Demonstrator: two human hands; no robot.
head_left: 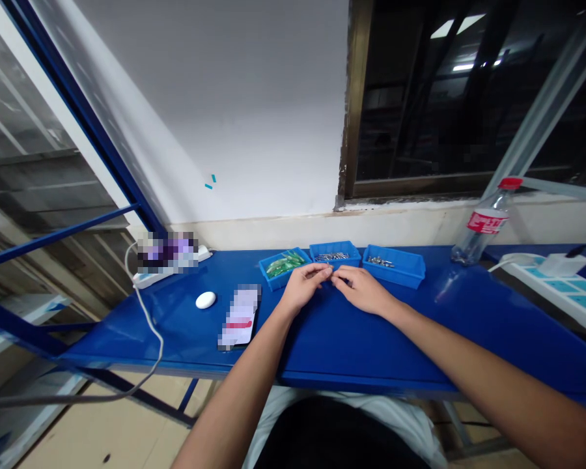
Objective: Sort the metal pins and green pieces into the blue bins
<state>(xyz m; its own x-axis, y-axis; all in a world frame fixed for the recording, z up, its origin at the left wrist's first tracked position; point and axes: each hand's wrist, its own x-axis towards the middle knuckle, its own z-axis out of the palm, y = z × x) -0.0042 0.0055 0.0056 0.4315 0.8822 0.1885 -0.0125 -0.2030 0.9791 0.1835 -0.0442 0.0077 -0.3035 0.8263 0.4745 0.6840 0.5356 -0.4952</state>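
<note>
The fingertips of the left hand (306,281) and right hand (362,286) meet over the blue table (351,345), just on the near side of the middle blue bin (334,247). Both hands have thumb and fingers drawn together; whether a small piece sits between them is too small to tell.

Slim metal pins (333,256) lie in that middle bin, directly beyond the fingertips, their long axes running mostly left to right; neither hand is clearly nearer to them. To the far left, closer to the left hand, the left blue bin (276,283) holds green pieces (284,263), many slanting from near left to far right. The left hand hides part of its near right corner. On the far right, nearer the right hand, the right blue bin (405,277) has small metal fittings (379,262) gathered at its left end.

A smartphone (244,316) lies left of the left forearm, with a white oval case (206,300) farther left. A plastic bottle (486,225) stands well right of the bins. Nothing visible stands between the fingertips and the middle bin.
</note>
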